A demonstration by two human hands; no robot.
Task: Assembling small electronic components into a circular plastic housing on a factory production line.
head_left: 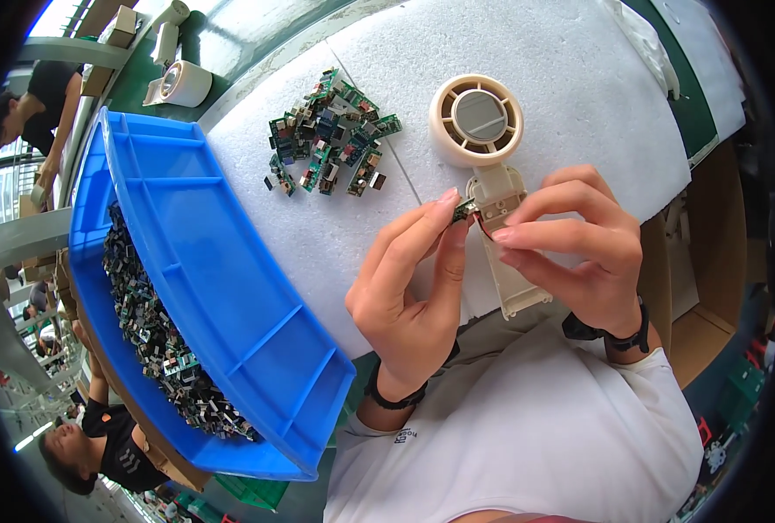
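Note:
A cream handheld fan (440, 131) lies on the white foam sheet, its round head away from me and its handle shell (515, 283) open toward me. Between the thumb and fingertips of my left hand (414, 292) is a small green circuit board (462, 212), held at the left edge of the handle. My right hand (584, 240) is over the handle, its thumb and index finger pinched on thin red and black wires (482, 225) that run toward the board. The exact tips of the wires are hidden by my fingers.
A pile of green circuit boards (326, 135) sits on the foam sheet (379, 244) to the left. Beside it a blue plastic bin (231, 279) holds many more boards. Another fan (187, 84) stands at the far left. A cardboard box (710, 296) is at right. Other people work at left.

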